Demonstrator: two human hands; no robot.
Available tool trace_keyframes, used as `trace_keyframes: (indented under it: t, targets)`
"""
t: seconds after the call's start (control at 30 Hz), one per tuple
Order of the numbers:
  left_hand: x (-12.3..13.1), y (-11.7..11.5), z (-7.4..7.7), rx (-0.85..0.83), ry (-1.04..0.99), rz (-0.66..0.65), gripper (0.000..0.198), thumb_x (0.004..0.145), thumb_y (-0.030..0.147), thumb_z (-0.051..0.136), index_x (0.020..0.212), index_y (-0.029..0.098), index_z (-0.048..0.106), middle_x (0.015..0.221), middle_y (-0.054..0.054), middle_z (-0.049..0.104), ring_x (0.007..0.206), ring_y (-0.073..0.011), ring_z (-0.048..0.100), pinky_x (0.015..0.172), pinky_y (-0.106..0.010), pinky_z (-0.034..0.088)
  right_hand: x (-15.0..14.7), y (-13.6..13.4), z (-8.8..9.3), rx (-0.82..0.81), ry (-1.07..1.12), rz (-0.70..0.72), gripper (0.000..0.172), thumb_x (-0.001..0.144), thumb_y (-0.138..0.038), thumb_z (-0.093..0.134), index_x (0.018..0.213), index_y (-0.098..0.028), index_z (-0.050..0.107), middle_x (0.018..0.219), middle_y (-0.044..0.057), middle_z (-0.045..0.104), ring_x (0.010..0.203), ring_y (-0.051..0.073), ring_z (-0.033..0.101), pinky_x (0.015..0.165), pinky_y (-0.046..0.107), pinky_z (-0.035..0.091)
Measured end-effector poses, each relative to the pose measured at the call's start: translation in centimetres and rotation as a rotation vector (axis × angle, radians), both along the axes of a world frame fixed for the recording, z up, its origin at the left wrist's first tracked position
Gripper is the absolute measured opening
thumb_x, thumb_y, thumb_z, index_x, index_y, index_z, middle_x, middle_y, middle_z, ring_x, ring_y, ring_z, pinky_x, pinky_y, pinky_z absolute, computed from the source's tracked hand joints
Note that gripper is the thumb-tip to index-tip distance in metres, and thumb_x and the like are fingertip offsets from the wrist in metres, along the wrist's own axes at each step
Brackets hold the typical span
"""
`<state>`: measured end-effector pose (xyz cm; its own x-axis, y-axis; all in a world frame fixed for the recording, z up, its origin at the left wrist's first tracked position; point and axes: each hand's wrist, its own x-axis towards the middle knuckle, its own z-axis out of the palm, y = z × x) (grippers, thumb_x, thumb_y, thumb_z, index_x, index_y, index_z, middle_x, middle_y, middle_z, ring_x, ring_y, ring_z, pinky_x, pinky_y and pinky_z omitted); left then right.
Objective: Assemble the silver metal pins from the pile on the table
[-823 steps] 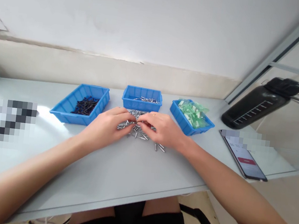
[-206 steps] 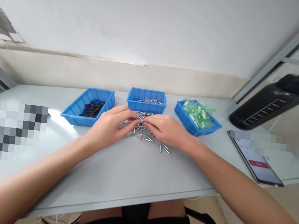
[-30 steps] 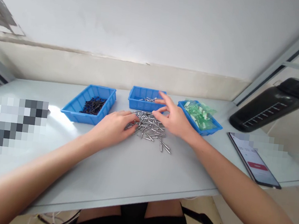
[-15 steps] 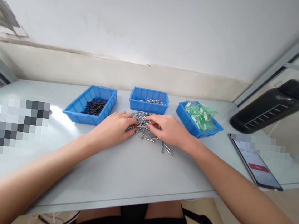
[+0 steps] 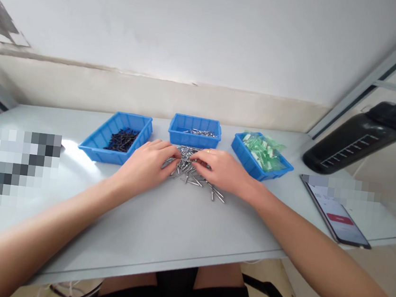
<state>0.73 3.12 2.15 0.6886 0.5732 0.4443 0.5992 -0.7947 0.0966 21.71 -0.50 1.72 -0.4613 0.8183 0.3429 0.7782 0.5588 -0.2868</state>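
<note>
A pile of thin silver metal pins, rivet-like in shape (image 5: 190,178), lies loose on the table between my hands. At its left side my left hand (image 5: 153,162) is closed, thumb and index fingertips drawn together, with pins about them. My right hand (image 5: 219,170) curls over the pile's right side, its index finger and thumb nearly meeting among the pins. What the right fingertips hold, if anything, is too small to make out. Just behind the pile stands a blue bin (image 5: 193,139) with more silver pins inside.
Black screw-like pieces fill part of a blue bin (image 5: 89,148) at left. Another blue bin (image 5: 250,161) at right holds green plastic packets. Farther right are a black bottle (image 5: 352,137) and a phone (image 5: 340,219). A pale wall (image 5: 196,38) rises behind the table.
My left hand's thumb and index fingertips have come closer together and shifted slightly up the pile. The right hand stays over the pins. The view has shifted a little.
</note>
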Motion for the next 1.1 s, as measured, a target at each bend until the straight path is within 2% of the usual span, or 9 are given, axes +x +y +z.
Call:
trace_keyframes:
  t: [0.23,0.4,0.53,0.67,0.8,1.1]
  targets:
    - [0.10,-0.16,0.16,0.007,-0.041,0.027,0.019,0.089,0.027,0.043,0.089,0.018,0.060,0.086,-0.004,0.064,0.083,-0.0190,0.057,0.073,-0.031,0.044,0.04,0.05,-0.03,0.026,0.028,-0.015,0.020,0.092,-0.024,0.041,0.097,-0.019,0.061,0.092,0.003,0.066,0.083,0.016,0.058,0.070,0.027,0.038]
    - [0.11,0.09,-0.30,-0.058,0.040,0.004,0.019,0.089,0.026,0.043,0.087,0.019,0.061,0.087,-0.004,0.064,0.081,-0.0191,0.058,0.073,-0.031,0.044,-0.13,-0.38,0.18,0.115,0.116,0.017,0.016,0.092,-0.022,0.043,0.094,-0.018,0.057,0.083,0.001,0.063,0.073,0.012,0.055,0.066,0.025,0.037]
    - [0.15,0.09,-0.46,-0.084,0.027,-0.018,0.019,0.089,0.026,0.043,0.088,0.019,0.061,0.088,-0.004,0.063,0.082,-0.0185,0.058,0.073,-0.030,0.044,-0.17,-0.51,0.20,0.135,0.112,0.053,0.016,0.092,-0.024,0.044,0.098,-0.017,0.057,0.086,0.002,0.063,0.077,0.013,0.055,0.070,0.025,0.038]
    - [0.11,0.00,-0.12,-0.068,-0.046,-0.011,0.021,0.090,0.029,0.042,0.090,0.018,0.060,0.088,-0.004,0.063,0.082,-0.0178,0.058,0.072,-0.029,0.045,-0.02,-0.32,0.07,0.096,0.096,-0.004,0.018,0.090,-0.027,0.046,0.102,-0.017,0.056,0.093,0.003,0.064,0.083,0.015,0.057,0.072,0.026,0.039]
    - [0.12,-0.07,0.09,-0.056,-0.077,0.006,0.019,0.091,0.029,0.043,0.090,0.018,0.059,0.087,-0.004,0.063,0.082,-0.0173,0.058,0.073,-0.029,0.045,0.04,-0.27,0.22,0.094,0.074,-0.031,0.019,0.092,-0.024,0.041,0.096,-0.017,0.058,0.087,0.003,0.065,0.076,0.014,0.056,0.067,0.026,0.037]
    - [0.15,-0.06,-0.13,-0.038,-0.025,-0.032,0.021,0.092,0.030,0.041,0.092,0.018,0.059,0.089,-0.004,0.064,0.082,-0.0181,0.058,0.072,-0.030,0.045,-0.24,-0.85,0.52,0.155,0.130,0.058,0.019,0.092,-0.027,0.043,0.093,-0.017,0.059,0.080,0.002,0.063,0.072,0.013,0.054,0.067,0.025,0.038]
